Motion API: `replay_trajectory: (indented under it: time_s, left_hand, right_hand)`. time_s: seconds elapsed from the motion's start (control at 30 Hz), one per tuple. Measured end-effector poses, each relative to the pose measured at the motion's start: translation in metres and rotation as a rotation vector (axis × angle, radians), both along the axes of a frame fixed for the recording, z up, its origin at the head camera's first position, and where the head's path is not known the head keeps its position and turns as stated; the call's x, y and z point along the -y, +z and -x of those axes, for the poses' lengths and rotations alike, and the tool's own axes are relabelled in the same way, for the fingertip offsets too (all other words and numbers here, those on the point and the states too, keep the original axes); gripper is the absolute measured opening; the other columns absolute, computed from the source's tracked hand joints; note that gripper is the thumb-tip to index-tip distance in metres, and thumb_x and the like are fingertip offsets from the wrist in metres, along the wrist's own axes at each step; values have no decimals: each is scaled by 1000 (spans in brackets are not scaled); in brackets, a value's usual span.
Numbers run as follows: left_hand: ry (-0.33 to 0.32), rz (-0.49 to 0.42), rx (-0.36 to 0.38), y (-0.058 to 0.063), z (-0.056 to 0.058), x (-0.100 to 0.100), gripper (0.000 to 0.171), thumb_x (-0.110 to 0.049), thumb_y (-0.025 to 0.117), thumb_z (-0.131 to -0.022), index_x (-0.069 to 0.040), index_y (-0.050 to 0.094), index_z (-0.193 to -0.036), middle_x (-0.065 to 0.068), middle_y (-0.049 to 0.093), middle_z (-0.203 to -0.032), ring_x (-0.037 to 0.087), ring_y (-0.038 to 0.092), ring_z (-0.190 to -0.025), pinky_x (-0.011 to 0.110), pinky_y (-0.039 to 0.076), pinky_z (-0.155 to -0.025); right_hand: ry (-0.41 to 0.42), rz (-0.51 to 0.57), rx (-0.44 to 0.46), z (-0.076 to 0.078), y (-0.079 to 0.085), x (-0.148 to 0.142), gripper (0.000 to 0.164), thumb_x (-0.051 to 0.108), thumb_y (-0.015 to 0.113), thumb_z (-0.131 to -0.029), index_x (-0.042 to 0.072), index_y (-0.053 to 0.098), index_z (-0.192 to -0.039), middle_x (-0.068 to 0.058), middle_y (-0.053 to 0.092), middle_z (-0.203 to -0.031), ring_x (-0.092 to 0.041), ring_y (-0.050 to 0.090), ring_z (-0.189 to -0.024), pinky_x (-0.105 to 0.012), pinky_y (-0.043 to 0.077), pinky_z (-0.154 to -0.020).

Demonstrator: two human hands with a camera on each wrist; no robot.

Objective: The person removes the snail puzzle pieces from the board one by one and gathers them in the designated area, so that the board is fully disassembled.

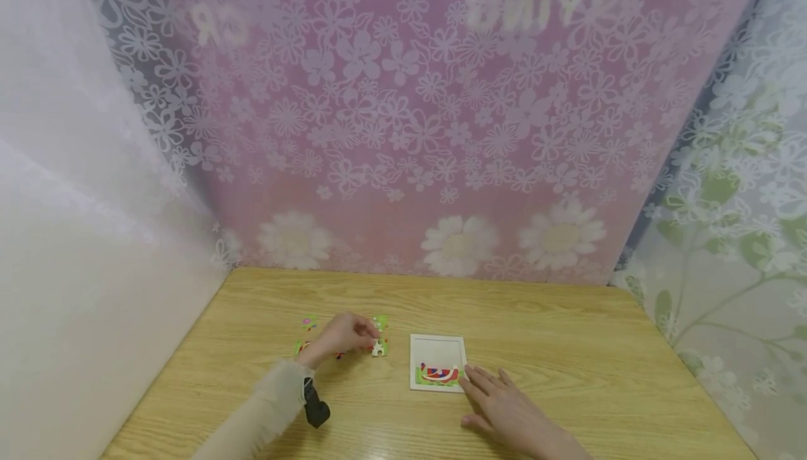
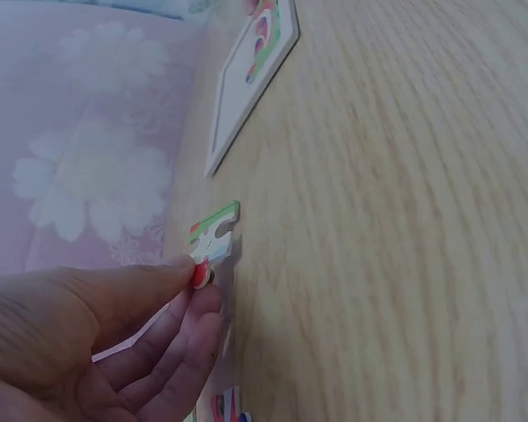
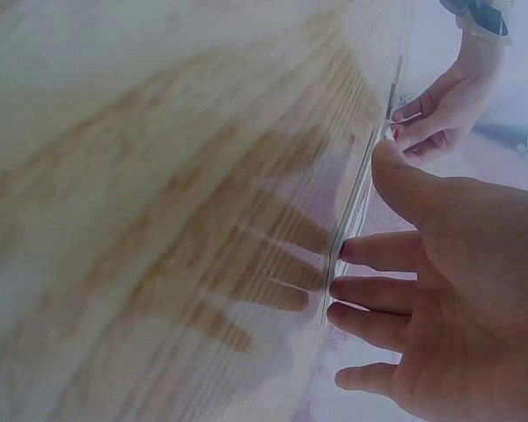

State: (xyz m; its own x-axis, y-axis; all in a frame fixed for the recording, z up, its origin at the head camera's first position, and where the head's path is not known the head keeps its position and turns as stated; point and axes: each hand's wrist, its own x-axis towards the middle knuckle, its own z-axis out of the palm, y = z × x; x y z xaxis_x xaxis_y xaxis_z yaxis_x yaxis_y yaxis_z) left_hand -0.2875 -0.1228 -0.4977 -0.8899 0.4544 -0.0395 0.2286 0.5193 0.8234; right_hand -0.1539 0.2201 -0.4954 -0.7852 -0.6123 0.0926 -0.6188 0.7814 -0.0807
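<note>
My left hand [image 1: 343,334] pinches a jigsaw puzzle piece [image 2: 213,242] between thumb and fingers, low over the table. White, red and green show on that piece. To its right lies a square white puzzle tray [image 1: 412,362]. Joined pieces [image 1: 439,376] in red, green and blue fill the tray's near part, while its far part shows bare white. Straight fingers of my right hand [image 1: 504,404] touch the tray's right edge near the lower corner, and the right wrist view shows those fingertips along the rim [image 3: 334,251].
Around my left hand are loose puzzle pieces: one with a pink spot [image 1: 309,322], a green one [image 1: 381,321] and others partly hidden by the hand. The wooden table [image 1: 555,334] meets a flowered pink wall [image 1: 391,236] at the back. Pale walls rise on both sides.
</note>
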Motion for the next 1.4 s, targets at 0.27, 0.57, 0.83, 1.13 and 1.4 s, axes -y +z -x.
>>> replay_trajectory:
  time_s: [0.27, 0.57, 0.83, 1.13, 1.4]
  left_hand:
    - [14, 63, -63, -1, -4, -4, 12, -9, 82, -85, -5, 76, -95, 1, 71, -82, 13, 61, -68, 27, 48, -55]
    - [34, 79, -118, -3, -2, -6, 10, -7, 81, -85, -5, 76, -94, -1, 70, -81, 9, 62, -69, 26, 51, -61]
    - [100, 64, -172, 5, 3, -3, 12, -17, 68, -99, -8, 75, -101, 3, 72, -92, 19, 69, -73, 27, 53, -57]
    - [58, -46, -155, 12, 4, -3, 23, -17, 63, -102, -1, 72, -116, 9, 73, -100, 30, 72, -86, 36, 60, -69]
    - [-31, -104, -155, 12, -4, -15, 25, -19, 62, -103, 2, 72, -113, 16, 74, -101, 33, 73, -88, 36, 60, -71]
  right_hand:
    - [9, -3, -22, -1, 0, 0, 66, 49, 56, -100, -3, 57, -140, -23, 53, -146, -41, 54, -131, -68, 41, -102]
    - [19, 4, -21, 0, 0, 0, 66, 50, 56, -100, -3, 57, -140, -23, 54, -145, -42, 55, -130, -68, 42, -101]
    - [14, 55, 19, 1, 0, -2, 65, 49, 57, -101, -2, 56, -141, -23, 52, -146, -43, 53, -131, -70, 40, -102]
    - [0, 105, 63, 3, 1, -4, 64, 48, 56, -101, -1, 56, -142, -22, 52, -147, -44, 51, -133, -73, 36, -103]
    - [3, 132, 22, 2, 4, -3, 59, 43, 60, -101, -1, 58, -139, -22, 56, -144, -44, 52, -132, -74, 36, -102]
